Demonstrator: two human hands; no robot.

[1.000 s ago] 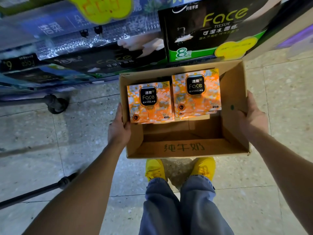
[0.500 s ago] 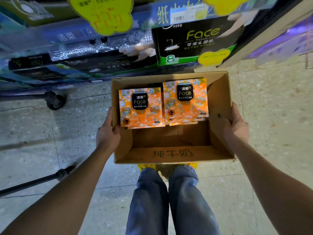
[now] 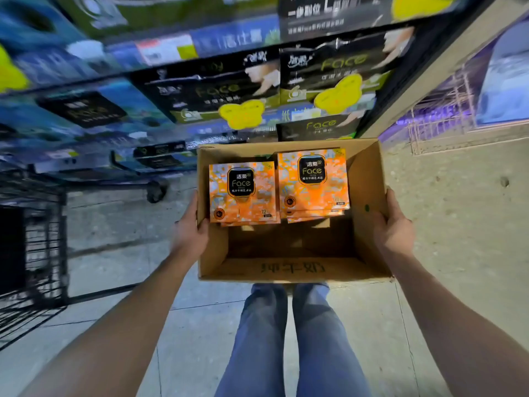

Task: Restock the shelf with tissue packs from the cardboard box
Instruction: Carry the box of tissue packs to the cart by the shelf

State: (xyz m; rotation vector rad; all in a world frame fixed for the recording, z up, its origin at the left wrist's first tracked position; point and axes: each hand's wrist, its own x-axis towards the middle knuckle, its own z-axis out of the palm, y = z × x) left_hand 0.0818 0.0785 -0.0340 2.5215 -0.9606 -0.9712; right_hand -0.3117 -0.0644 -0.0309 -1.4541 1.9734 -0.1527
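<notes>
While you are holding the cardboard box [image 3: 289, 270] up in front of your legs, the restocking is looking barely begun, as far as I can judge: no pack is leaving the box, and neither hand is free to lift one. Your left hand [image 3: 189, 233] is gripping the box's left wall, its thumb hooking over the rim onto the inside face; the other fingers are running outside or beneath the cardboard, where I cannot tell how they are lying. Your right hand [image 3: 393, 233] is clasping the box's right wall from outside, its thumb lying along the cardboard and its fingers likewise hidden. The orange Face tissue packs are sitting in two stacks at the box's far end, the left stack [image 3: 243, 193] just beside the seemingly taller right stack [image 3: 313, 181], while the box's near floor is showing bare. Beyond the box, the shelf [image 3: 171, 50] is carrying black Face tissue packs [image 3: 335, 70] and yellow price tags [image 3: 242, 114], all blurred, and I am not making out a gap for the orange ones. By my reading almost everything is remaining: resting the box somewhere, then moving both stacks onto the shelf.
</notes>
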